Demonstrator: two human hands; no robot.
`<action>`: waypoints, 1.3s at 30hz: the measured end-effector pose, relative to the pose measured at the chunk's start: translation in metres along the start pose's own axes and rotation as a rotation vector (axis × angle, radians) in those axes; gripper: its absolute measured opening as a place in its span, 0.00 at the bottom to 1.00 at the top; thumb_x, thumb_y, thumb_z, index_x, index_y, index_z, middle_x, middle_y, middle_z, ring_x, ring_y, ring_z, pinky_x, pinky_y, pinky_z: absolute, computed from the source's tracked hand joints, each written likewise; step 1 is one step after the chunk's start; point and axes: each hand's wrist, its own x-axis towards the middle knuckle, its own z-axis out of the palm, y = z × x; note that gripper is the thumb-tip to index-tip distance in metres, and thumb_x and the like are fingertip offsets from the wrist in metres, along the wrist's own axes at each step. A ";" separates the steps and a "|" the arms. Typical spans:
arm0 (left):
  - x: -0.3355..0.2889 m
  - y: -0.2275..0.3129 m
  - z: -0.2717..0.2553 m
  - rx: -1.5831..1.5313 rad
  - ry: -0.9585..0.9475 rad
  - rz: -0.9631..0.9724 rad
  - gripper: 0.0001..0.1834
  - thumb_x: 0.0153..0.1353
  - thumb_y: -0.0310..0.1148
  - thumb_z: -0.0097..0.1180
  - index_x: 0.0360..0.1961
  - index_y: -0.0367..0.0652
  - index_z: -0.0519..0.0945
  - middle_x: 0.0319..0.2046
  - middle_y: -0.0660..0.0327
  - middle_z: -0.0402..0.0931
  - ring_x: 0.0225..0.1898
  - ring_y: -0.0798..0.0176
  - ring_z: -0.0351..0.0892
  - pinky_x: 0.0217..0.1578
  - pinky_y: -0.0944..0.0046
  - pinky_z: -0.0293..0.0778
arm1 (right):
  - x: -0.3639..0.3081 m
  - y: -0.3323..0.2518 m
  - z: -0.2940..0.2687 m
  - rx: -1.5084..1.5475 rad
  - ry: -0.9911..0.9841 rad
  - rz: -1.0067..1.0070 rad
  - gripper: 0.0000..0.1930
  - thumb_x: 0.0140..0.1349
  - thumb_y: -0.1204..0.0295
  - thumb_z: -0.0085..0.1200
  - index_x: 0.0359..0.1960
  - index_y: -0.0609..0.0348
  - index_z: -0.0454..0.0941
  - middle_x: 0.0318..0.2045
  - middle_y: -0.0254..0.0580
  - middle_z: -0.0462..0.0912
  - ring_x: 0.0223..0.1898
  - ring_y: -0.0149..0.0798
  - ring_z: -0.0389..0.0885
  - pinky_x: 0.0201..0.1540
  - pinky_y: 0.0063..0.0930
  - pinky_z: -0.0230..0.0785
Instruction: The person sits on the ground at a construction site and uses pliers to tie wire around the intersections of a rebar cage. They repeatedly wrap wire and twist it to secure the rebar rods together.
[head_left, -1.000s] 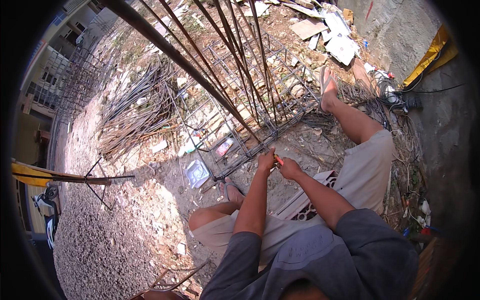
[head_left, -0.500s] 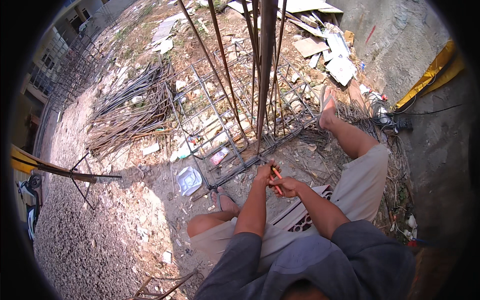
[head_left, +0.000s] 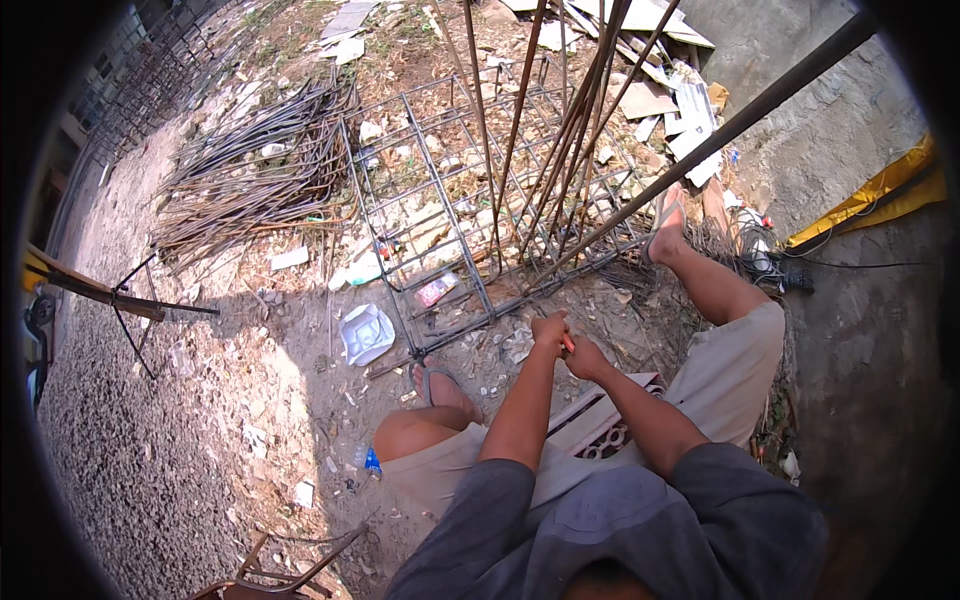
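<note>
Both of my hands meet just in front of the near edge of a rebar grid (head_left: 462,206). My right hand (head_left: 586,358) is closed round the red-orange handles of pincers (head_left: 568,343); their head is hidden. My left hand (head_left: 547,329) is closed against the tool's far side, and whatever its fingers hold is too small to make out. Several upright steel rods (head_left: 510,130) rise from the grid beyond my hands. One thicker dark bar (head_left: 715,140) slants up to the right, its lower end near the grid's close edge.
A heap of loose rebar (head_left: 255,165) lies left of the grid. Broken boards (head_left: 690,110) lean by the grey wall at right, near a yellow sheet (head_left: 870,195). A white foam tray (head_left: 367,334) sits beside my left foot (head_left: 440,390). Gravel (head_left: 150,430) covers the lower left.
The rods and the thick bar, nearly upright before, now appear to slant right, and the view has shifted. My hands have turned, so less of the pincers' handles shows.
</note>
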 end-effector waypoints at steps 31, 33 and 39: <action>-0.040 0.024 -0.067 0.500 -0.092 0.189 0.21 0.63 0.49 0.63 0.46 0.44 0.78 0.38 0.61 0.81 0.31 0.65 0.81 0.30 0.64 0.75 | 0.024 0.000 0.004 0.891 -0.341 0.179 0.20 0.68 0.51 0.48 0.36 0.58 0.75 0.22 0.39 0.76 0.20 0.37 0.76 0.20 0.34 0.71; -0.046 0.020 -0.074 0.420 -0.057 0.222 0.23 0.62 0.50 0.64 0.48 0.44 0.76 0.38 0.60 0.81 0.32 0.65 0.81 0.29 0.64 0.75 | 0.013 -0.013 -0.020 0.955 -0.508 0.188 0.22 0.68 0.48 0.50 0.38 0.57 0.76 0.20 0.35 0.75 0.17 0.31 0.75 0.19 0.29 0.71; -0.076 0.020 -0.053 0.300 -0.007 0.151 0.28 0.64 0.56 0.57 0.53 0.43 0.72 0.44 0.58 0.78 0.38 0.61 0.81 0.36 0.60 0.77 | -0.003 0.024 -0.013 1.467 -1.272 0.084 0.18 0.64 0.53 0.55 0.39 0.56 0.75 0.13 0.23 0.67 0.11 0.21 0.65 0.13 0.18 0.58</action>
